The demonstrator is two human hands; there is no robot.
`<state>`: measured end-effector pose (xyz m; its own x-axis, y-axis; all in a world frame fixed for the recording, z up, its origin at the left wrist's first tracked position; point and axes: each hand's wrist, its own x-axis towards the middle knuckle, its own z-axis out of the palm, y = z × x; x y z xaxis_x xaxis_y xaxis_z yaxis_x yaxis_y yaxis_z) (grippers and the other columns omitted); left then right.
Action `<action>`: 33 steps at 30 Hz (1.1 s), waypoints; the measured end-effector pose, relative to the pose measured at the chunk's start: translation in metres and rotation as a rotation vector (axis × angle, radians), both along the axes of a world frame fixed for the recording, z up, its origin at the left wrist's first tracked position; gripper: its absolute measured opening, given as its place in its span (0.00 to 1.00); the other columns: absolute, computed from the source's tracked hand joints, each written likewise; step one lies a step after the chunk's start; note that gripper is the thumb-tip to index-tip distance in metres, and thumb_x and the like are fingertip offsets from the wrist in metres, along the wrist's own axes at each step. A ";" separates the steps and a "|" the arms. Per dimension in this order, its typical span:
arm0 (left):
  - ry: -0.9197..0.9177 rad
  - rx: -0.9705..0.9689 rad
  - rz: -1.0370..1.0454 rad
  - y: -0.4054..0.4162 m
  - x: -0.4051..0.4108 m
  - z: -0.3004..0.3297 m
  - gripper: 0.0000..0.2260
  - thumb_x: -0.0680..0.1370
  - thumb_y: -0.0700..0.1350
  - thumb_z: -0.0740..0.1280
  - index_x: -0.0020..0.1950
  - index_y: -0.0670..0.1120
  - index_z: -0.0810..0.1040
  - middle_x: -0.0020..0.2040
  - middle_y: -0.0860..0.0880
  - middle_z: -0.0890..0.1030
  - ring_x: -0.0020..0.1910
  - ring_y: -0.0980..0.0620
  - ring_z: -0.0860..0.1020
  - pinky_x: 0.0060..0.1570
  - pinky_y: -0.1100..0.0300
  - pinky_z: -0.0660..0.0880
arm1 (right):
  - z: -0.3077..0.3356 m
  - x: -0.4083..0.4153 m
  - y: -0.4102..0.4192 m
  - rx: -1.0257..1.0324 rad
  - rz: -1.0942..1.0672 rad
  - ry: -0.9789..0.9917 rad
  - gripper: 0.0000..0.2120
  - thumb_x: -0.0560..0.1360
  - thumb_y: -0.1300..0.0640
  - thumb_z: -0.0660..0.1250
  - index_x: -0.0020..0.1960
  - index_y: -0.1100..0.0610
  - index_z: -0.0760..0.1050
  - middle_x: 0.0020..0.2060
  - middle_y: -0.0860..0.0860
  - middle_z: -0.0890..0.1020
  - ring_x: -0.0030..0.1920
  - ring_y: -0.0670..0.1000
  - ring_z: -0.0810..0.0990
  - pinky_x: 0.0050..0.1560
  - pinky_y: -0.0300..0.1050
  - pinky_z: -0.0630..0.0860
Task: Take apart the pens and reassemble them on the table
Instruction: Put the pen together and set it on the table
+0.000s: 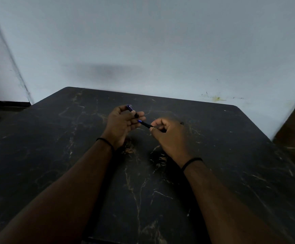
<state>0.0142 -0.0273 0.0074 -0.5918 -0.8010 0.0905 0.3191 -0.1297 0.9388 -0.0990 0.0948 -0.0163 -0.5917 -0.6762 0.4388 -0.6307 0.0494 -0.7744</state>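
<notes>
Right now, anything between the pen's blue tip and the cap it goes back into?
Nothing visible. The right hand holds the pen body with its blue tip aimed at the cap in the left hand; only open air lies between them above the table.

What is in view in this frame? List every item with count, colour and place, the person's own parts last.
pen cap: 1, blue, held in the left hand above the table
pen body: 1, black with a blue tip, held in the right hand, tip pointing toward the left hand
table: 1, black marble look with pale veins, fills the lower frame
wall: 1, pale grey-blue, behind the table
wristbands: 2, black, one on each wrist
left hand: 1, grips the cap
right hand: 1, pinches the pen body
</notes>
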 end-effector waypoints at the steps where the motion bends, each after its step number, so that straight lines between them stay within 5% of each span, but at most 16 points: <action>1: 0.014 0.016 -0.023 0.000 0.000 0.000 0.08 0.81 0.36 0.59 0.60 0.43 0.69 0.52 0.39 0.84 0.49 0.45 0.85 0.46 0.54 0.82 | 0.000 0.000 0.000 -0.003 -0.007 -0.002 0.01 0.70 0.47 0.69 0.40 0.41 0.77 0.34 0.43 0.82 0.37 0.45 0.81 0.41 0.53 0.81; 11: 0.055 0.104 -0.128 0.000 -0.004 -0.002 0.11 0.82 0.35 0.57 0.63 0.42 0.68 0.52 0.38 0.84 0.52 0.41 0.83 0.52 0.50 0.81 | 0.003 -0.001 0.006 0.032 -0.054 0.032 0.03 0.74 0.51 0.69 0.47 0.48 0.81 0.37 0.43 0.82 0.39 0.43 0.80 0.42 0.48 0.80; 21: 0.083 0.118 -0.187 -0.002 -0.005 -0.004 0.10 0.82 0.34 0.57 0.62 0.43 0.68 0.54 0.35 0.83 0.53 0.40 0.83 0.47 0.52 0.82 | 0.005 0.002 0.008 0.024 -0.080 0.048 0.03 0.75 0.52 0.70 0.48 0.48 0.80 0.37 0.42 0.81 0.40 0.41 0.79 0.40 0.41 0.76; 26: 0.004 0.068 -0.201 0.002 -0.009 -0.005 0.08 0.82 0.40 0.59 0.61 0.42 0.71 0.53 0.36 0.83 0.53 0.41 0.83 0.55 0.46 0.79 | 0.006 0.004 0.010 0.006 -0.059 0.050 0.05 0.74 0.55 0.72 0.46 0.46 0.79 0.36 0.41 0.79 0.40 0.41 0.78 0.40 0.41 0.75; 33: -0.049 0.014 -0.093 -0.001 -0.008 -0.009 0.10 0.82 0.41 0.60 0.61 0.41 0.76 0.51 0.40 0.84 0.46 0.47 0.85 0.40 0.57 0.82 | 0.005 0.002 0.005 -0.009 0.000 -0.084 0.12 0.71 0.61 0.72 0.51 0.49 0.77 0.40 0.43 0.80 0.41 0.43 0.79 0.41 0.37 0.73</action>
